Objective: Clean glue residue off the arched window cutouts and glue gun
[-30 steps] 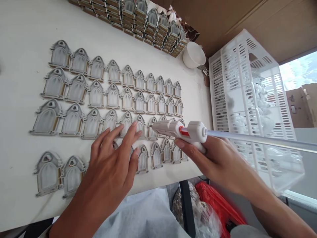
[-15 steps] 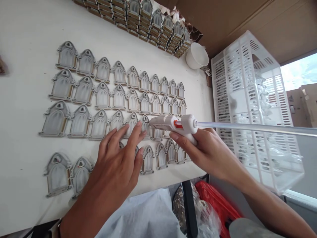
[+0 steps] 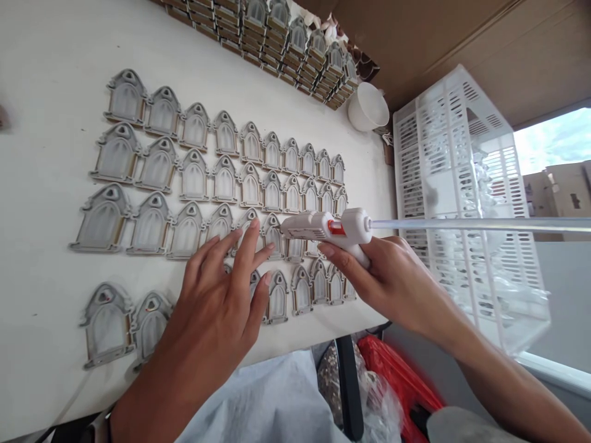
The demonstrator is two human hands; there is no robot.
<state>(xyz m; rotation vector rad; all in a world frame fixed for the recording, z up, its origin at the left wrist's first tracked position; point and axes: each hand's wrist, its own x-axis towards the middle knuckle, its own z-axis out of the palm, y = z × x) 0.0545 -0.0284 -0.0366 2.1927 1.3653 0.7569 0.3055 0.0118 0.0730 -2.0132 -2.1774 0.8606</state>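
My right hand (image 3: 392, 271) is wrapped round the handle of a white glue gun (image 3: 309, 226). A long clear glue stick (image 3: 462, 225) sticks out of the gun's back end. The nozzle meets the upper part of a small grey arched frame (image 3: 273, 237) in the third row. Over the third and front rows, my left hand (image 3: 226, 289) has its fingers spread, with the fingertips by the frames left of the nozzle. It holds nothing, and it hides parts of several frames. More arched frames (image 3: 111, 154) lie in rows across the white table (image 3: 50, 203).
Stacked frames (image 3: 295, 43) line the table's far edge, beside a white cup (image 3: 368, 107). A white plastic crate (image 3: 422, 178) with clear bags stands on the right. Below the table edge are a red bag (image 3: 397, 375) and a black bar (image 3: 349, 387).
The view has shifted slightly. The glue gun's nozzle stays at about the same frame in the third row, and both hands keep nearly the same pose.
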